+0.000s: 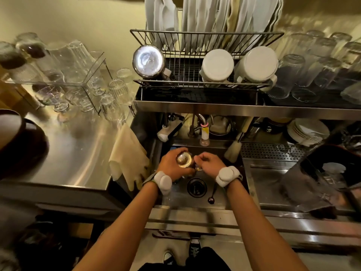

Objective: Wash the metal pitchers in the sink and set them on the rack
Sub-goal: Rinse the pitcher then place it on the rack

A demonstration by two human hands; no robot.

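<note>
Firstly, tabletop: the brushed steel tabletop (78,157) runs along the left of the sink, carrying clear drinking glasses (78,55) at its far end.
Rack: the grey wire dish rack (207,34) stands on a shelf above the sink, with upright white plates (197,14) in its back row.
Sink: the stainless steel sink (181,200) lies directly below both hands, with a round black drain (196,186) in its floor.
Gloves: pale yellow rubber gloves (129,155) hang over the sink's left edge.
White jugs: two white ceramic jugs (217,65) sit upside down at the front of the rack.
Racked pitcher: a round polished metal pitcher (148,61) sits upside down at the rack's front left corner.
Left hand: the left hand (170,165) has its fingers curled round a small shiny metal pitcher (184,159), holding it above the sink.
Right hand: the right hand (211,165) is just beside that pitcher with fingers curled; whether it grips anything cannot be told.
Wristbands: a padded white wristband (163,181) wraps each wrist.
Spoon: a dark long-handled spoon (212,198) lies in the sink, right of the drain.
</note>
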